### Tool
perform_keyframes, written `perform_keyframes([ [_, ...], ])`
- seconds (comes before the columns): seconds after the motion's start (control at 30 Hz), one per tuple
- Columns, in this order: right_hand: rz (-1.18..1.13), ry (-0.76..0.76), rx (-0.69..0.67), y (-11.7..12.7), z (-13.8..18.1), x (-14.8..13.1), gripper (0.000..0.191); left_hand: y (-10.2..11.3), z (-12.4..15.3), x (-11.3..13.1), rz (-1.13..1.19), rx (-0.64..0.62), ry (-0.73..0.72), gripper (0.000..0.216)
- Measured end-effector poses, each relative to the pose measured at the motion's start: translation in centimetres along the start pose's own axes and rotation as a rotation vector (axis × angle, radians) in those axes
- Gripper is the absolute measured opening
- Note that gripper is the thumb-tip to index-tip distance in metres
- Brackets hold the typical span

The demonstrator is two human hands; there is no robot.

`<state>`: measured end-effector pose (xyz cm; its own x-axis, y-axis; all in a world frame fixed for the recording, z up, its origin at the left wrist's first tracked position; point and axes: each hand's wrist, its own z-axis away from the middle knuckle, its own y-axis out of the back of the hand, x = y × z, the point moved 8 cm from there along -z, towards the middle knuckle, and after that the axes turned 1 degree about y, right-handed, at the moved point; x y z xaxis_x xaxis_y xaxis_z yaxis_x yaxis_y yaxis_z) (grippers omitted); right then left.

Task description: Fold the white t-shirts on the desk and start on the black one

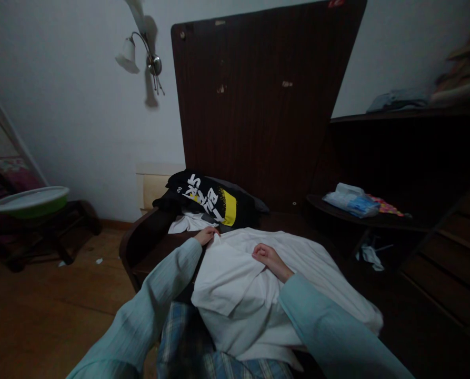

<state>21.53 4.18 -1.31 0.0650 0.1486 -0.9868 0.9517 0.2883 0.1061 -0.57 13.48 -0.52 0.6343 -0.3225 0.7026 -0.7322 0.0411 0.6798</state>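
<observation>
A white T-shirt (298,245) lies spread over the dark seat in front of me and hangs down over my lap. A flap that looks like a sleeve falls across its near left part. My left hand (206,236) pinches the cloth at its far left edge. On the middle of the shirt, my right hand (267,258) has its fingers closed on a fold of the fabric. Just beyond my left hand lies a black garment (207,197) with white lettering and a yellow patch, beside a smaller white cloth (186,223).
A dark wooden armrest (140,237) stands at the left, and a tall dark panel (254,105) rises behind. On the right, a low shelf (377,223) bears a plastic pack (353,200). A green basin (35,202) sits on a dark stand further left.
</observation>
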Motion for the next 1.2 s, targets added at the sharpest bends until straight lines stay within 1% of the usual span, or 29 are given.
perform_keyframes([
  [0.1, -0.027, -0.015, 0.008, 0.0, 0.1, -0.1, 0.034, -0.1, -0.6, 0.0, -0.079, 0.052, 0.011, 0.021],
  [0.23, -0.138, -0.039, 0.022, 0.1, 0.5, -0.6, 0.031, 0.1, -0.2, 0.0, -0.193, 0.101, 0.009, 0.022],
  [0.37, -0.285, -0.093, 0.054, 0.6, 0.8, -0.5, 0.028, 0.2, 0.6, 0.6, -0.292, 0.107, -0.014, 0.019],
  [0.5, -0.366, -0.105, 0.091, 1.3, 0.8, -0.1, 0.024, 0.2, 1.3, 1.6, -0.371, 0.107, -0.028, 0.016],
  [0.6, -0.404, -0.105, 0.146, 1.8, 0.6, 0.4, 0.024, 0.3, 1.5, 2.1, -0.407, 0.109, -0.013, 0.017],
  [0.73, -0.325, -0.072, 0.252, 2.4, 0.4, 0.7, 0.028, 0.4, 1.7, 1.7, -0.434, 0.108, 0.050, 0.020],
  [0.8, -0.249, -0.030, 0.274, 2.4, 0.2, 0.5, 0.029, 0.5, 1.6, 1.3, -0.449, 0.107, 0.087, 0.021],
  [0.87, -0.181, 0.000, 0.264, 2.2, 0.0, 0.4, 0.029, 0.6, 1.6, 0.8, -0.467, 0.111, 0.125, 0.022],
  [1.0, -0.102, -0.003, 0.215, 1.8, -0.3, 0.5, 0.026, 0.8, 1.5, 0.2, -0.497, 0.116, 0.185, 0.022],
  [1.13, -0.046, 0.016, 0.215, 2.0, -0.4, 0.6, 0.023, 0.8, 1.6, 0.2, -0.514, 0.118, 0.212, 0.023],
  [1.2, 0.002, 0.024, 0.193, 1.6, -0.3, 0.6, 0.022, 0.8, 1.7, 0.3, -0.520, 0.120, 0.216, 0.025],
])
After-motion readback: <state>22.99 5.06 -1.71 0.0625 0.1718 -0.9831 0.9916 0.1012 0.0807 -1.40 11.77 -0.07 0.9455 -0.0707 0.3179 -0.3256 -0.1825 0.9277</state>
